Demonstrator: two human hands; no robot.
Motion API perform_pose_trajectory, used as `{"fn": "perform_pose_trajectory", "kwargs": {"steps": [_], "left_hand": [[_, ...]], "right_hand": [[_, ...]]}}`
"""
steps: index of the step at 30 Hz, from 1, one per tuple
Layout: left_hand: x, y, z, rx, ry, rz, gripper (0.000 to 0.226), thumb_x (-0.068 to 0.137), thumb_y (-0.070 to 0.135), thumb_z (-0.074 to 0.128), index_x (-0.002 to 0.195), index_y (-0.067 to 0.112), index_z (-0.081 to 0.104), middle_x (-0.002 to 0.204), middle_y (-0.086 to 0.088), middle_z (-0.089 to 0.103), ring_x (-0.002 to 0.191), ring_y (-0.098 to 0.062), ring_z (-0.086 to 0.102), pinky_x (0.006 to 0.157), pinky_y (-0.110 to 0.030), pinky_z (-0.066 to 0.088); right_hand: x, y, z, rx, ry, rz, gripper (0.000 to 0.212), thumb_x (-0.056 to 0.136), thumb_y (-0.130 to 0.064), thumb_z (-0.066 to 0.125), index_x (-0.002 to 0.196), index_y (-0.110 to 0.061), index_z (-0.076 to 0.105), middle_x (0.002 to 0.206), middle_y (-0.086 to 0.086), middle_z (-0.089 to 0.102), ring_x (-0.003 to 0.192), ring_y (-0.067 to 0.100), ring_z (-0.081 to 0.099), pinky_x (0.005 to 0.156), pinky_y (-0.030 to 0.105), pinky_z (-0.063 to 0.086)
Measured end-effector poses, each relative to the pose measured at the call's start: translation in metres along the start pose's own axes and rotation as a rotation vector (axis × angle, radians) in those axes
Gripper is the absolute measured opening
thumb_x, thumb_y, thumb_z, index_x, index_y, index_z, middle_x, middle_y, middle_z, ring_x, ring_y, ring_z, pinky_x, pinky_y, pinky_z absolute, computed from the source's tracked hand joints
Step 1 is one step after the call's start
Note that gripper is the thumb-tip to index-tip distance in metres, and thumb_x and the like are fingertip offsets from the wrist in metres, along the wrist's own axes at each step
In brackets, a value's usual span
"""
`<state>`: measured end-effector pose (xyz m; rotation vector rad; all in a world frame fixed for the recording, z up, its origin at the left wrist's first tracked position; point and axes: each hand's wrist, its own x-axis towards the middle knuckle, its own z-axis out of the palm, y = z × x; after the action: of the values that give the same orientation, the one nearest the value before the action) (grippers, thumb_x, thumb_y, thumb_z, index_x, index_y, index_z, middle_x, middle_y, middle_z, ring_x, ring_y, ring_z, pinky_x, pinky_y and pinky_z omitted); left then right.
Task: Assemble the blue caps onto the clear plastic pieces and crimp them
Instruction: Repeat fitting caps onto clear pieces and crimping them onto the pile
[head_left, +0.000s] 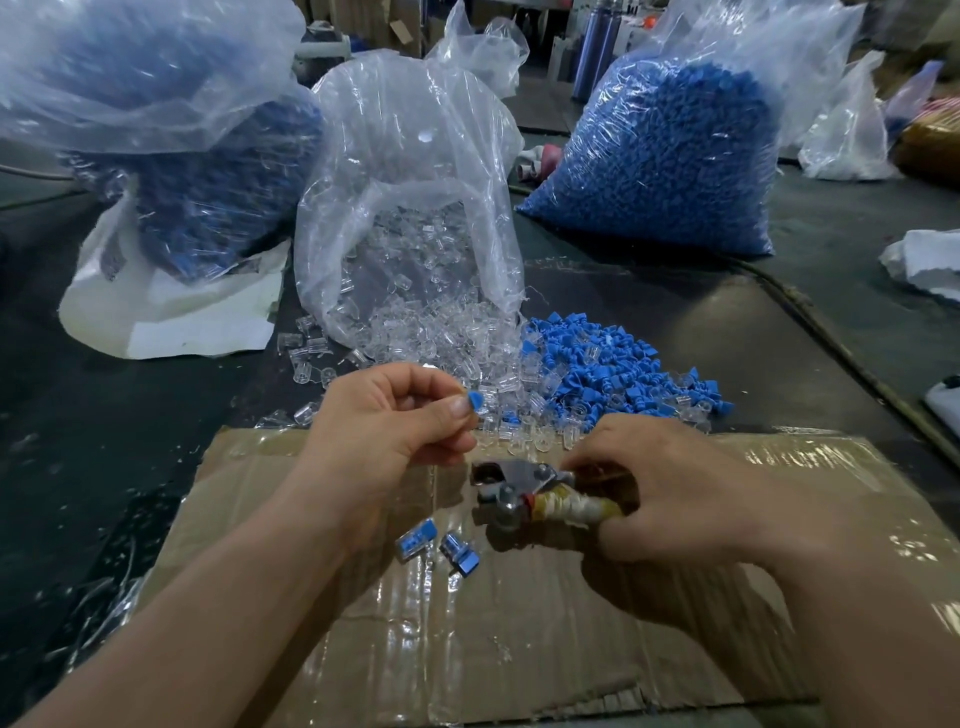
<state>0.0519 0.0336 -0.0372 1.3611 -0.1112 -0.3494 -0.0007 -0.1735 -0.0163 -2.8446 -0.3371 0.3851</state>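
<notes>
Three bags stand behind: one clear bag (410, 171) and two blue bags (670, 156). Two capped pieces (415, 540) lie on the cardboard (519, 623). Left hand (384, 415) is raised; its grip pinches one cap (475, 401), possibly fitted on a clear piece. Right hand (675, 493) is low; its grip wraps the crimper (514, 483) handles.

Left forearm (208, 597) enters from the near left and slants toward centre, wrist bare. Left hand (384, 431) is raised, thumb uppermost; thumb and forefinger tips pinch a blue cap (475, 401), the other fingers curled toward the palm. Right forearm (857, 623) enters from the near right. Right hand (691, 493) sits lower, knuckles up, fingers wrapped round the taped handle of a crimping tool (519, 486), its head pointing left, beneath the left fingertips.
</notes>
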Motion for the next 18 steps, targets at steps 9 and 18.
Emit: {"fn": "perform_pose_trajectory", "kwargs": {"steps": [9, 18], "left_hand": [[0.001, -0.001, 0.001, -0.072, 0.024, 0.045, 0.013, 0.060, 0.007, 0.066, 0.072, 0.005, 0.064, 0.062, -0.010, 0.067, 0.052, -0.015, 0.064, 0.048, -0.021, 0.051], [-0.006, 0.005, 0.010, 0.044, 0.030, 0.245, 0.011, 0.059, 0.013, 0.064, 0.070, 0.010, 0.062, 0.060, -0.004, 0.067, 0.056, -0.015, 0.066, 0.055, -0.019, 0.053]], "right_hand": [[-0.001, 0.002, -0.001, -0.030, 0.238, -0.069, 0.012, 0.079, -0.028, 0.059, 0.083, -0.033, 0.049, 0.078, -0.018, 0.043, 0.074, -0.002, 0.042, 0.064, 0.015, 0.030], [-0.002, -0.007, 0.002, 0.111, 0.492, 0.091, 0.013, 0.066, -0.034, 0.041, 0.075, -0.036, 0.032, 0.066, -0.012, 0.042, 0.063, 0.001, 0.043, 0.052, 0.019, 0.023]]}}
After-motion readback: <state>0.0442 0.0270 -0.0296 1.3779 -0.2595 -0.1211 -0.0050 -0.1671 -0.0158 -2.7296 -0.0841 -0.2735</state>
